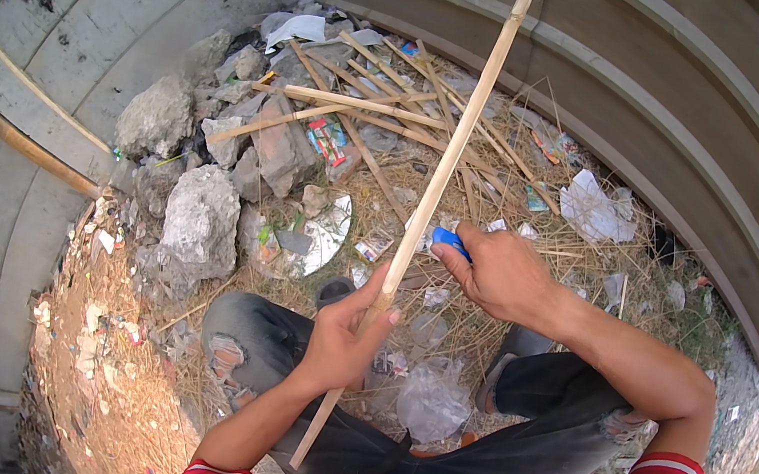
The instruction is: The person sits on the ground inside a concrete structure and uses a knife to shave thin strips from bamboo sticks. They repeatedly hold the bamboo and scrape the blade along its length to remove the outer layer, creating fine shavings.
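Observation:
A long, pale split-bamboo strip (458, 139) rises at a slant from my lap toward the far wall. My left hand (346, 338) is closed around it in its lower part, with the thumb on the right side. In my right hand (507, 272) is a small blue-handled tool (453, 241), gripped with the fingers wrapped over it. Its front end points left and lies close to the strip; whether it touches the strip I cannot tell. Most of the handle is hidden in the palm, and no blade can be made out clearly.
Several bamboo strips (362, 104) lie in a loose pile ahead. Grey rubble chunks (202, 221) stand at the left. Corrugated metal sheets (685, 118) close off the far right, pale panels (3, 242) the left. A clear plastic bag (434, 399) lies between my legs, amid dry straw and litter.

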The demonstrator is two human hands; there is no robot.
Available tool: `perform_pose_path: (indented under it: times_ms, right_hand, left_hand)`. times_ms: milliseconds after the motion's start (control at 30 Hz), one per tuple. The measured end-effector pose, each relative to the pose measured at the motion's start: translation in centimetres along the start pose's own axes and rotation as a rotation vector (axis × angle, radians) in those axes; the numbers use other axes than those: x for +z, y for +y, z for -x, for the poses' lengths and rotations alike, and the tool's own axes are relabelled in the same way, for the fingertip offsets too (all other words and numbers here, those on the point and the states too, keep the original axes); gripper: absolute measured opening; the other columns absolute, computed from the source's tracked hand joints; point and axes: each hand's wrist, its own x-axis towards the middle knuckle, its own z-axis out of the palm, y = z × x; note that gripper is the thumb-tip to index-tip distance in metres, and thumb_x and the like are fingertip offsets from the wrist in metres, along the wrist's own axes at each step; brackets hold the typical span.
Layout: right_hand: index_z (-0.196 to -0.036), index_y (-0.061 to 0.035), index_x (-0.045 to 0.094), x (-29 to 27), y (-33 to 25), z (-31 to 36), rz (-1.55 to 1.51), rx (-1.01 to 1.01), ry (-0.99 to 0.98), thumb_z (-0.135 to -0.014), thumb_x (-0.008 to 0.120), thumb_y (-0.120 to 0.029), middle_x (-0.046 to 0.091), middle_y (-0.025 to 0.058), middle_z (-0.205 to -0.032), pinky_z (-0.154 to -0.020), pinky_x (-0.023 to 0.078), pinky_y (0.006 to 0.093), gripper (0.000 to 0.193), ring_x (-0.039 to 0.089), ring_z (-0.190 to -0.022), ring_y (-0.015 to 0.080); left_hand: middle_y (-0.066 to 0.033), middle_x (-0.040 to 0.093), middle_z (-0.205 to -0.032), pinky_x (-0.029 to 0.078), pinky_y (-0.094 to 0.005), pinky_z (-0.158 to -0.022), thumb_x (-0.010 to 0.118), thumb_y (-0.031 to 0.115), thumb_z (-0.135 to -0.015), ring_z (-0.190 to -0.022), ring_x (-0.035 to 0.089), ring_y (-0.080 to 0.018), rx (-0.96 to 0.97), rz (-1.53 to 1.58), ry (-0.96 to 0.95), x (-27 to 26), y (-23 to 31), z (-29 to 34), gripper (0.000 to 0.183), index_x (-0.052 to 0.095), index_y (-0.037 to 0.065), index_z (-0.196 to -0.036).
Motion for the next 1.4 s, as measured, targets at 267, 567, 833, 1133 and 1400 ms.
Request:
perform_pose_path:
  times_ms: [267,567,833,1133,1400]
  right_hand:
    - [-0.097,-0.0007,0.060,1.6,-2.1,1.5,0.002,-0.129,-0.087,-0.098,0.055,-0.045,0.065,0.0234,-0.065,-0.059,0.052,0.0552,0.044,0.066,-0.065,0.0456]
    - [-0.093,-0.0014,0.061,-0.9,0.9,-3.0,0.186,0.000,0.170,-0.099,0.054,-0.049,0.065,0.0228,-0.067,-0.058,0.052,0.0545,0.048,0.065,-0.064,0.0450]
    - [-0.086,-0.0024,0.058,-4.8,6.9,-4.0,0.277,0.138,0.490,-0.101,0.053,-0.044,0.062,0.0248,-0.066,-0.060,0.046,0.0569,0.045,0.060,-0.067,0.0494]
    - [-0.093,-0.0062,0.062,-8.7,16.1,-1.8,0.445,0.405,0.590,-0.102,0.045,-0.052,0.068,0.0229,-0.074,-0.068,0.050,0.0580,0.050,0.064,-0.076,0.0485]
    - [-0.082,-0.0057,0.061,-8.0,15.7,-1.5,0.451,0.279,0.618,-0.100,0.050,-0.052,0.064,0.0223,-0.067,-0.065,0.048,0.0567,0.050,0.063,-0.072,0.0472]
  left_hand:
    - [-0.0146,0.051,-0.143,0.041,-0.0241,-0.100,0.056,-0.002,-0.098,-0.121,0.052,-0.0117,-0.133,0.135,-0.024,-0.4,1.3,0.4,0.060,0.030,-0.011,-0.151]
    - [-0.0011,0.058,-0.115,0.038,-0.0172,-0.068,0.056,-0.003,-0.098,-0.084,0.048,-0.0008,-0.066,0.051,-0.046,-0.4,1.3,-0.9,0.061,0.031,-0.005,-0.154]
    - [-0.0188,0.053,-0.142,0.041,-0.0243,-0.098,0.058,0.001,-0.096,-0.120,0.050,-0.0119,-0.023,0.020,-0.166,0.0,0.6,0.4,0.060,0.034,-0.006,-0.151]
    - [-0.0232,0.056,-0.141,0.044,-0.0266,-0.100,0.059,0.004,-0.096,-0.120,0.055,-0.0144,-0.049,-0.011,-0.326,-0.8,-1.0,3.7,0.059,0.037,-0.005,-0.150]
    - [0.0017,0.060,-0.082,0.032,-0.0219,-0.048,0.053,0.000,-0.101,-0.055,0.039,-0.0009,-0.368,0.426,-0.432,-2.7,0.0,4.8,0.061,0.029,0.005,-0.157]
